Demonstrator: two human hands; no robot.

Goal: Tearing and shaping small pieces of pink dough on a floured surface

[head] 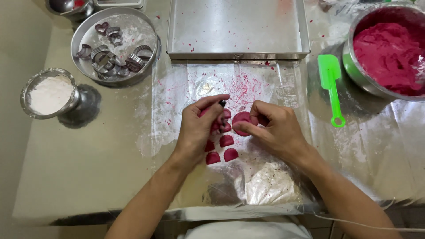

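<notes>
Hands are working over a plastic-covered table (110, 168); the right hand (276, 128) is pinching a soft, light disc of pink dough (241, 120) by its edge, likely easily dented; the left hand (197, 128) is closing on a dark-tipped cutter (221, 103) above the small cut dough pieces (221, 148).

You're in a kitchen, baking prep setup. Evidence: steel baking tray (237, 28), round pan of metal cookie cutters (116, 44), bowl of white flour (49, 93), steel bowl of pink dough (392, 53), green spatula (332, 86). Worktop (79, 163) is covered with plastic sheet (177, 88), smeared pink.
</notes>
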